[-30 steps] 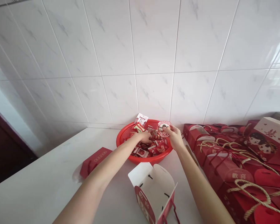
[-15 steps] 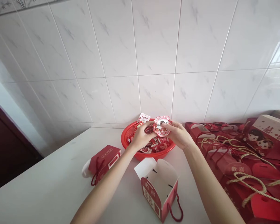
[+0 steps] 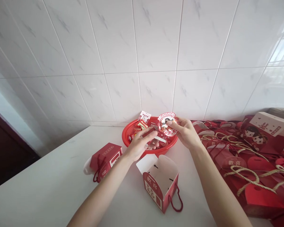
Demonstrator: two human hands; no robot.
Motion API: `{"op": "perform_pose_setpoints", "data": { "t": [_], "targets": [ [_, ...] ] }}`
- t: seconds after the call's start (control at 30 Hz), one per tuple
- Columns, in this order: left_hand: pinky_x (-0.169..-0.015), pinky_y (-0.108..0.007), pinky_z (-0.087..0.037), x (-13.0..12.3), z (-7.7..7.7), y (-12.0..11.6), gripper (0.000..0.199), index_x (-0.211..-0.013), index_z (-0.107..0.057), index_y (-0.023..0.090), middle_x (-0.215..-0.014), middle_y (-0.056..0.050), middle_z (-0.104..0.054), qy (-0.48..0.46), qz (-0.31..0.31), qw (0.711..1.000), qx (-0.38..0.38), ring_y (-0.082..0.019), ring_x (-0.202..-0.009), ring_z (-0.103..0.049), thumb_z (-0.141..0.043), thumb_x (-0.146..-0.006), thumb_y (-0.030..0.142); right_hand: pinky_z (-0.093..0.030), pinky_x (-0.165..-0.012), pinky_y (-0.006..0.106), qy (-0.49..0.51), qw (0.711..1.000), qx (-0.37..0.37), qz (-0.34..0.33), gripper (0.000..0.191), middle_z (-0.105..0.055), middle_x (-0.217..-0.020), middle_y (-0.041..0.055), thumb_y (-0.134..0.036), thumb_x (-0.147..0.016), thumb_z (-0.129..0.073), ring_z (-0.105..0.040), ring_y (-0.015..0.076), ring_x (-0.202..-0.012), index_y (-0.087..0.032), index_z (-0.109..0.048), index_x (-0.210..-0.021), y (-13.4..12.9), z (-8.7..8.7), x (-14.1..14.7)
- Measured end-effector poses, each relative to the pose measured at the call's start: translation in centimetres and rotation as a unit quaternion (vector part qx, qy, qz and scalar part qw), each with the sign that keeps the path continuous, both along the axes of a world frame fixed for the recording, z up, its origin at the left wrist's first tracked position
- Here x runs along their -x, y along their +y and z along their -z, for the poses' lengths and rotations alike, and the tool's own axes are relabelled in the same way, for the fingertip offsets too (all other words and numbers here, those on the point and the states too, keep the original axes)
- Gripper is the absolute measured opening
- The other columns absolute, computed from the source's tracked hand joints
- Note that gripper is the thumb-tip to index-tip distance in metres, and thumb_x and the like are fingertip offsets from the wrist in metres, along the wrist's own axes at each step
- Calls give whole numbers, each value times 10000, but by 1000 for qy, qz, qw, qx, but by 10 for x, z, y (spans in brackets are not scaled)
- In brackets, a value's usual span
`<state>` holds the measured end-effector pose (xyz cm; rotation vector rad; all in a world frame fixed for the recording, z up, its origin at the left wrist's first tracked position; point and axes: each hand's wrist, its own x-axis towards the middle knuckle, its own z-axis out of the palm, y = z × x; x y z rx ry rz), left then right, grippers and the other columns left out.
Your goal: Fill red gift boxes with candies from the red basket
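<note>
My right hand pinches a round red-and-white printed card with a scalloped edge, holding it above the right side of the basket. My left hand is open over the front left of the basket, its fingers apart and apart from the card. Below both hands stands the red plastic basket, with several small wrapped sweets in it and a white tag sticking up at its back. In front of the basket, an open red gift box with a dark red cord handle shows its pale inside.
A second red gift box lies on its side to the left on the white table. Many red boxes with rope handles crowd the right side. Behind the table rises a tiled wall.
My left hand has let go of the card and moved down and left, its fingers spreading. The card stays in my right hand. The view has shifted slightly.
</note>
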<state>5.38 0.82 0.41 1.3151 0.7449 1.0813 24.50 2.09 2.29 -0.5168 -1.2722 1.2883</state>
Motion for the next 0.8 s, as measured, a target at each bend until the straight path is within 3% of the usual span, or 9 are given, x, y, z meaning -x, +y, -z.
{"op": "perform_pose_setpoints", "data": {
  "t": [0.2,0.33,0.5,0.63,0.73,0.8],
  "targets": [
    [-630,-259,-519,4,5,1,414,-1011,-728,158,-722,19,-613,49,-29,995,-76,-122,-631,-577,-857,-693,390,-564,-761,339,-25,999,30,4,264,-755,-766,40,-358,-661,-884,-697,192,-710,-175,-767,-812,2,1,-5],
    [-680,-255,-514,12,7,4,284,-959,-733,164,-740,12,-630,79,15,991,-111,-117,-654,-585,-801,-777,371,-546,-727,318,-53,998,17,5,276,-742,-748,31,-368,-648,-893,-674,178,-704,-176,-766,-800,2,1,-11],
    [-654,-251,-465,23,-3,3,242,-851,-689,148,-684,-11,-646,137,99,979,-113,-126,-639,-597,-632,-915,374,-535,-719,329,-78,996,-17,37,263,-722,-755,24,-358,-659,-891,-646,174,-691,-189,-767,-818,-1,-3,-22],
    [-660,-261,-462,26,-9,-2,271,-873,-707,140,-737,-46,-693,265,199,940,-85,-150,-692,-624,-546,-943,346,-509,-674,290,-107,992,-47,57,208,-711,-762,23,-330,-695,-878,-621,155,-691,-189,-769,-802,-7,-7,-34],
    [-740,-261,-485,20,-8,-9,260,-1088,-727,185,-940,-44,-731,360,208,899,-134,-163,-819,-648,-612,-892,311,-493,-656,276,-140,987,-60,41,215,-703,-773,21,-326,-692,-882,-609,145,-689,-182,-760,-795,-12,-10,-36],
    [-777,-265,-484,17,-8,-14,273,-1109,-726,217,-1006,-30,-718,428,188,866,-177,-169,-858,-645,-613,-873,295,-494,-662,284,-171,983,-61,20,253,-699,-777,26,-351,-682,-887,-610,155,-704,-174,-749,-798,-15,-12,-34]
  ]
}}
